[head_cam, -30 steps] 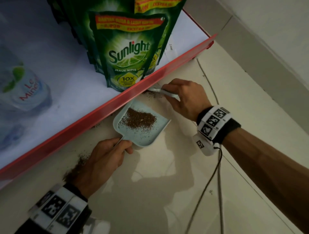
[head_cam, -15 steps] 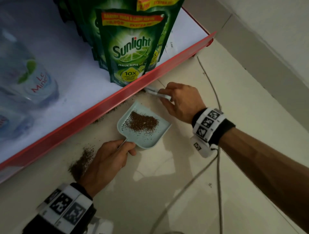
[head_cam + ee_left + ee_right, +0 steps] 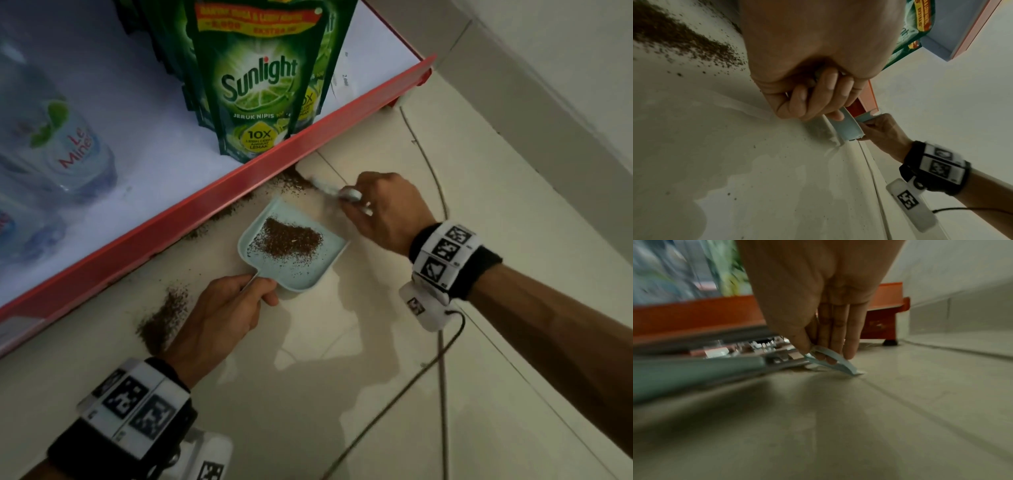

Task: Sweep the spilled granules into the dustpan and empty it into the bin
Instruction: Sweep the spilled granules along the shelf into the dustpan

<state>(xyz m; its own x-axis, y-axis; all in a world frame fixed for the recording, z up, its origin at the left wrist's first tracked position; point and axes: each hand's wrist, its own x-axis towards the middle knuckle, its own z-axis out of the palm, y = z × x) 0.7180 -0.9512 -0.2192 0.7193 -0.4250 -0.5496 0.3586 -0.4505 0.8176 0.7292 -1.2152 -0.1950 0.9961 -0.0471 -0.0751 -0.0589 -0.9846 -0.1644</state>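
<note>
A pale blue dustpan [image 3: 308, 274] lies flat on the floor beside the red shelf edge, with a heap of brown granules [image 3: 286, 240] in it. My left hand [image 3: 222, 315] grips its handle, fingers curled round it [image 3: 818, 95]. My right hand [image 3: 383, 209] pinches a small pale blue brush [image 3: 342, 193], its blurred tip at the granules [image 3: 291, 181] under the shelf edge. In the right wrist view the brush [image 3: 838, 361] touches the floor under my fingers. Another pile of granules [image 3: 164, 318] lies on the floor left of my left hand.
The red-edged shelf [image 3: 239, 192] runs diagonally above the dustpan, holding green Sunlight pouches [image 3: 257, 85] and water bottles [image 3: 51, 144]. A thin cable [image 3: 442, 377] trails over the pale tiled floor on the right. A wall [image 3: 548, 85] rises at the far right.
The right hand with the brush has shifted slightly right along the shelf edge. The dustpan and left hand have kept their place; the head view has drifted.
</note>
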